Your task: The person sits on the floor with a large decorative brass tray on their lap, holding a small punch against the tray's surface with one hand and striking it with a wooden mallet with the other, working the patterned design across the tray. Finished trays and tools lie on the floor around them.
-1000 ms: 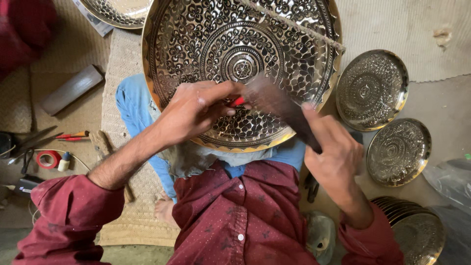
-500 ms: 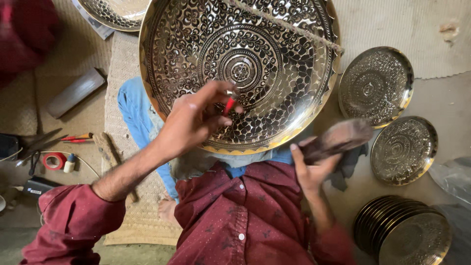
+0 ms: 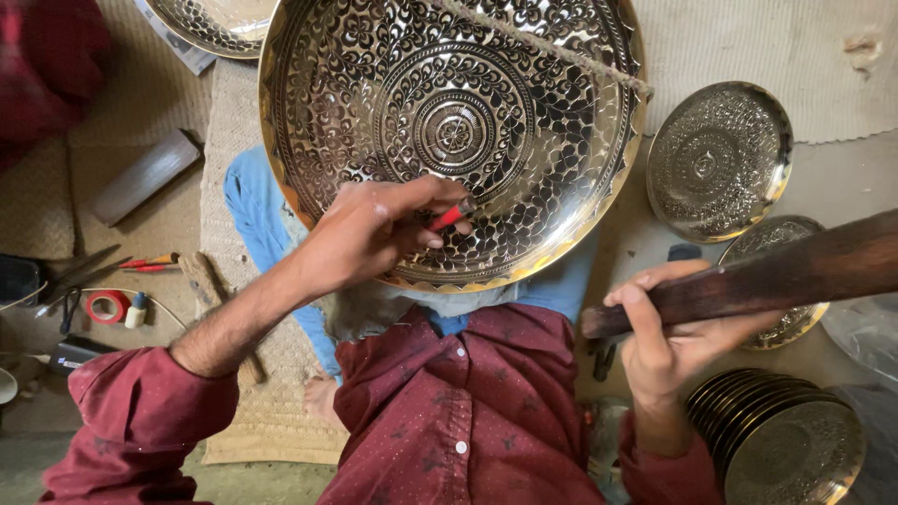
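The large engraved brass tray (image 3: 449, 131) leans tilted against the person's lap and knees, its patterned face turned up toward the head camera, which puts the lower rim within easy reach of both hands. The left hand (image 3: 374, 229) rests on that lower part of the tray, its grip closed around a small red-handled tool (image 3: 449, 217) whose tip touches the engraved surface just beyond the fingertips; the heel of the hand looks braced on the metal, likely to steady the point. Off to the right of that grip and apart from the tray, the right hand (image 3: 673, 332) is wrapped shut around a dark wooden mallet (image 3: 758, 276), held raised with its length running out to the right. Beyond the mallet grip lie smaller engraved plates (image 3: 716, 159) on the floor, and below it a stack of plates (image 3: 786, 440). Far left of the tool grip, a red tape roll (image 3: 109, 306) and hand tools (image 3: 140, 264) lie on the floor.
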Tool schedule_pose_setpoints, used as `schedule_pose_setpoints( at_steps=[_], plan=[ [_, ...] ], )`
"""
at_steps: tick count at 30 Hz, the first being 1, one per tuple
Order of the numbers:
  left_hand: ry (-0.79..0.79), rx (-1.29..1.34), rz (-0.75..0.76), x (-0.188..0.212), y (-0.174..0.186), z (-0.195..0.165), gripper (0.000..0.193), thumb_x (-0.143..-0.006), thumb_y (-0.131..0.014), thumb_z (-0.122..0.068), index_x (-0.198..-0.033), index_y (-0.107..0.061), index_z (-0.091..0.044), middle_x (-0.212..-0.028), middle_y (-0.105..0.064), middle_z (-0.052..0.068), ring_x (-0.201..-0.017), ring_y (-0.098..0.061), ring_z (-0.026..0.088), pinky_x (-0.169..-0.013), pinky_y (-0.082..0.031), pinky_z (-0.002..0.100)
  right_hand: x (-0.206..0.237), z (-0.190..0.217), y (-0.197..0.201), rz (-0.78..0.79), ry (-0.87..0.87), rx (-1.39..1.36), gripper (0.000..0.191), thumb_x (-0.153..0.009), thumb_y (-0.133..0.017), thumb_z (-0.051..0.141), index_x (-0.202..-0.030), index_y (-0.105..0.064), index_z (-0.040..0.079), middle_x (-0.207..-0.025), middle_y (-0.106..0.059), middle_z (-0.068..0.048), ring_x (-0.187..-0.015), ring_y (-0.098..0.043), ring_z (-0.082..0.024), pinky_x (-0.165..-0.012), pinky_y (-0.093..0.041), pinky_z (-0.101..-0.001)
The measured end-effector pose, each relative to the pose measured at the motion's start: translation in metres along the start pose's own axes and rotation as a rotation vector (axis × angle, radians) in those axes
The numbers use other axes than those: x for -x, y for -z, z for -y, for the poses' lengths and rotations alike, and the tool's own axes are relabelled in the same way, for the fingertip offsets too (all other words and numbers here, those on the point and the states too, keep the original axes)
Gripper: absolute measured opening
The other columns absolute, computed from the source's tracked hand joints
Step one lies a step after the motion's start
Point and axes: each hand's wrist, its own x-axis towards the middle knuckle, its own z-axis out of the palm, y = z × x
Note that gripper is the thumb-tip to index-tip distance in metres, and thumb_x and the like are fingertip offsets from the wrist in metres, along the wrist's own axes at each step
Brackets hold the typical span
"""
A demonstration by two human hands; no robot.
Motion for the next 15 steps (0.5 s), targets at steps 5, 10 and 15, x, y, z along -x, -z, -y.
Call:
schedule_pose_setpoints(
  at_steps=[5, 10, 15],
  plan=[
    [-0.008, 0.039, 0.008, 0.001, 0.0, 0.003, 0.059, -0.081, -0.064, 0.014, -0.137, -0.057, -0.003, -0.126, -0.074, 0.011, -0.105, -0.078, 0.022, -0.09, -0.065, 0.033, -0.032, 0.025, -0.02, 0.469, 0.279, 0.916, 0.071, -0.08, -0.075, -0.006, -0.139, -0.046, 0.021, -0.1, -0.072, -0.017, -0.082, -0.072, -0.022, -0.075, -0.059, -0.033],
    [-0.042, 0.05, -0.084, 0.002, -0.007, 0.008, 0.048, -0.093, -0.07, 0.01, -0.136, -0.056, -0.004, -0.127, -0.075, 0.01, -0.115, -0.076, 0.022, -0.095, -0.061, 0.032, -0.043, 0.037, -0.022, 0.385, -0.08, 0.518, 0.072, -0.079, -0.075, -0.001, -0.146, -0.047, 0.004, -0.103, -0.067, -0.011, -0.088, -0.068, -0.018, -0.08, -0.057, -0.0309],
    [-0.018, 0.094, -0.065, 0.006, -0.008, 0.009, 0.065, -0.079, -0.058, 0.021, -0.14, -0.054, -0.002, -0.127, -0.073, 0.013, -0.113, -0.075, 0.023, -0.096, -0.06, 0.033, -0.05, 0.033, -0.022, 0.48, -0.096, 0.661, 0.068, -0.08, -0.078, -0.005, -0.141, -0.052, 0.007, -0.099, -0.068, -0.01, -0.087, -0.069, -0.018, -0.079, -0.056, -0.0334]
  ],
)
